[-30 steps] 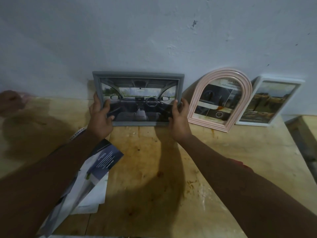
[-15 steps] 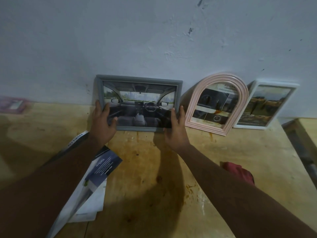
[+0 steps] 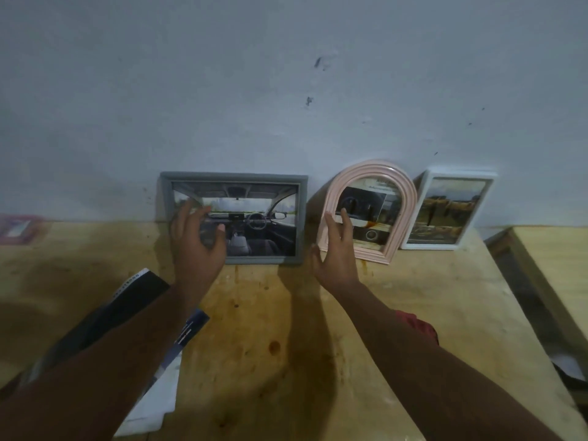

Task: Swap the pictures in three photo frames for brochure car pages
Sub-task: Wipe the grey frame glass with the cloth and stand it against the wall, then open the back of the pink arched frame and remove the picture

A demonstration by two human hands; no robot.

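Observation:
Three frames lean against the wall on the wooden table (image 3: 286, 361). The grey frame (image 3: 237, 179) shows a car-interior page. Right of it stands a pink arched frame (image 3: 404, 198) with a car page, then a white frame (image 3: 488, 186) with a landscape car picture. My left hand (image 3: 195, 243) hovers in front of the grey frame's left part, fingers spread and relaxed, holding nothing. My right hand (image 3: 335, 249) is spread open between the grey and pink frames, overlapping the pink frame's left edge. The brochure (image 3: 140, 291) lies under my left forearm.
White paper (image 3: 152, 402) lies beneath the brochure at the near left. A red cloth (image 3: 416, 324) shows behind my right forearm. A pink object (image 3: 17, 229) sits at the far left by the wall. A second wooden surface (image 3: 553, 265) adjoins at the right across a gap.
Both hands have let go of the grey frame's sides and drawn back with fingers spread. The frame stays leaning on the wall. The view has tilted upward.

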